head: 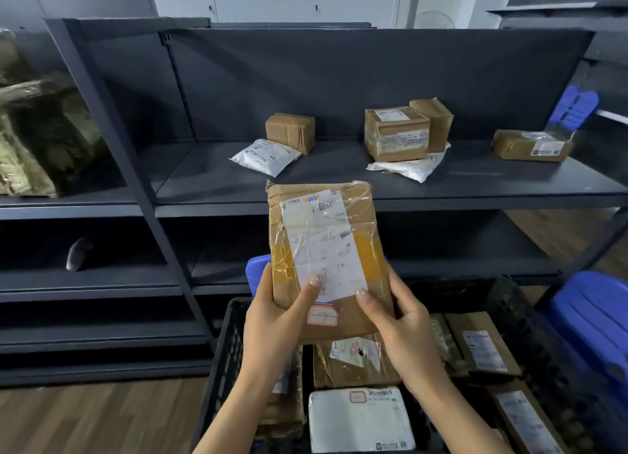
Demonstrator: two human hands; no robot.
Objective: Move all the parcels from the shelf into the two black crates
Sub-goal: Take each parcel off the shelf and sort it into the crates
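The left hand [272,321] grips the lower left edge of a flat brown parcel [326,249], thumb pressed on its white label. The right hand [404,321] grips the lower right edge the same way, so the fingers of both are closed on it. The parcel hangs tilted, in front of and just below the shelf [339,195], and directly over the black crate [224,358], which already holds several parcels. This looks like the carry from shelf to crate. The next move calls for lowering the parcel flat onto those beneath it, then letting go where it will not slide. Above the held parcel, from left to right, a white mailer [265,156], a small brown box [290,132], a taped box [396,134] and a flattened brown package [530,146] wait on the shelf, so a good deal remains. The fingers behind the held parcel are hidden, and the bottom of the frame cuts off the crate's near side. Whether the parcels below and right of the held parcel lie in a second crate is hard to tell. A blue thing [256,273] at its left edge is mostly covered, and the labels are unreadable.
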